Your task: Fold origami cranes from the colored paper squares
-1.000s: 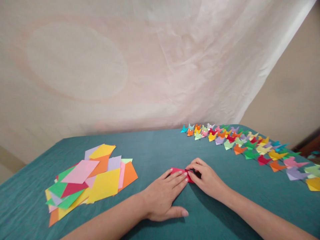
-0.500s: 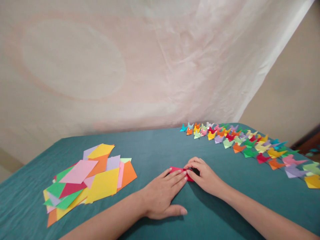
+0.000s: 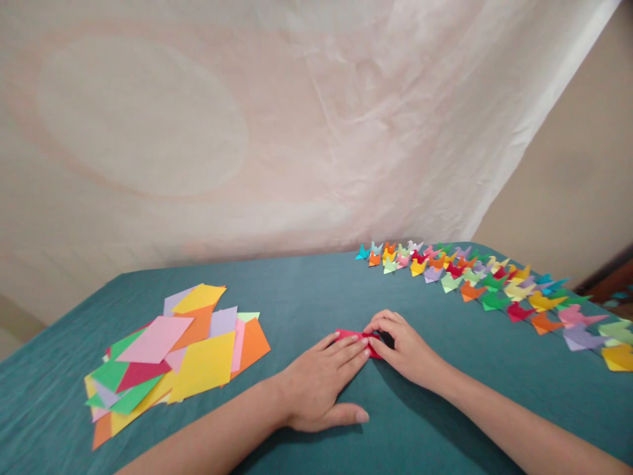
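Observation:
A small folded red paper [image 3: 349,334] lies on the teal tablecloth [image 3: 306,290] in front of me. My left hand [image 3: 324,386] rests flat on the cloth, fingers stretched out, their tips pressing the near edge of the red paper. My right hand [image 3: 401,344] is curled over the paper's right end, fingertips pinched on a fold there. Most of the paper is hidden under both hands.
A loose pile of coloured paper squares [image 3: 173,349] lies at the left. A long band of several small folded paper figures [image 3: 484,284] runs along the right side toward the table's edge. A pale draped sheet [image 3: 247,132] hangs behind the table.
Both hands stay on the red paper almost unmoved. Only the view has shifted slightly.

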`<state>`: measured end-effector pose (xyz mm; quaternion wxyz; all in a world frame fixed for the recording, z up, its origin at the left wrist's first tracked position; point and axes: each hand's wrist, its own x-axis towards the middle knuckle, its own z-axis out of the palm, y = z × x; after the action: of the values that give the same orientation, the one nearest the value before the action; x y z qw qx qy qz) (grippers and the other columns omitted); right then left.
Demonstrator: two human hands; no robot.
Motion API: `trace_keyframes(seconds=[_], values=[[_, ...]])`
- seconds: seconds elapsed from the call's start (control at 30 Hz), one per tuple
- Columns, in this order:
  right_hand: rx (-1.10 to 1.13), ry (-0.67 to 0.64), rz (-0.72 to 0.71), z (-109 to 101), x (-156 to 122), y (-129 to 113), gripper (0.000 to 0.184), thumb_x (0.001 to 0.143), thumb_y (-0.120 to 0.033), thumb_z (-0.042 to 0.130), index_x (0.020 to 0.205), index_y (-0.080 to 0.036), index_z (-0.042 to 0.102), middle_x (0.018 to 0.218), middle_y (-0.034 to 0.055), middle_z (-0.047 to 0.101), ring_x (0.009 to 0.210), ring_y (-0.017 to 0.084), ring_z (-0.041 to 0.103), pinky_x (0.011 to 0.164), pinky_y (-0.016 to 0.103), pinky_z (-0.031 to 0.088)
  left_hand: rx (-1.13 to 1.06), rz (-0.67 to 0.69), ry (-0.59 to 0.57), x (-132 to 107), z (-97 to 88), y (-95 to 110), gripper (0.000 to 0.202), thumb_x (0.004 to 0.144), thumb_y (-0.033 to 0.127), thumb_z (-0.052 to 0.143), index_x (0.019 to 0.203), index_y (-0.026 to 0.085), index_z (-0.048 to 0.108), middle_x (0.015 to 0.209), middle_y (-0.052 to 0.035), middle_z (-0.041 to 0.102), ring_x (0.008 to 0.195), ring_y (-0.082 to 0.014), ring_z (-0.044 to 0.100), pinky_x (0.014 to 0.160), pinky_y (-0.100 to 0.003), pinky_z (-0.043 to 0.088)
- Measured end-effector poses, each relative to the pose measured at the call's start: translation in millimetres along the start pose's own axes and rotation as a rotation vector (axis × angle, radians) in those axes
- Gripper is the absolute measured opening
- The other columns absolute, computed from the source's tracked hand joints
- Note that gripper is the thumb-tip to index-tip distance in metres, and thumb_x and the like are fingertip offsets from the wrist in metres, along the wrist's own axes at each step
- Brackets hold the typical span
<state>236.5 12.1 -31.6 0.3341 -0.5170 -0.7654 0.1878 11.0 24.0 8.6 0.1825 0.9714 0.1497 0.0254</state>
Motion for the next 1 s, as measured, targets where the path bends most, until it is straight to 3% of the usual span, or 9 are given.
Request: trace_keyframes(seconds=[1.0], values=[[-0.012,0.023,-0.003,-2.7,-1.1,1.8,0.01,0.08,-0.015,0.05,0.08,-0.02,0.059,0.086,0.0046,0.056,0.087,0.018,0.052,0.08,0.033,0.042,-0.001,-0.019,0.006,-0.3,0.1,-0.2,0.071,0.087,0.059,0.032,0.142,0.016,0.018,0.148,-0.0115,0.018,0.136,-0.0272,0.014,0.111,-0.045,0.009]])
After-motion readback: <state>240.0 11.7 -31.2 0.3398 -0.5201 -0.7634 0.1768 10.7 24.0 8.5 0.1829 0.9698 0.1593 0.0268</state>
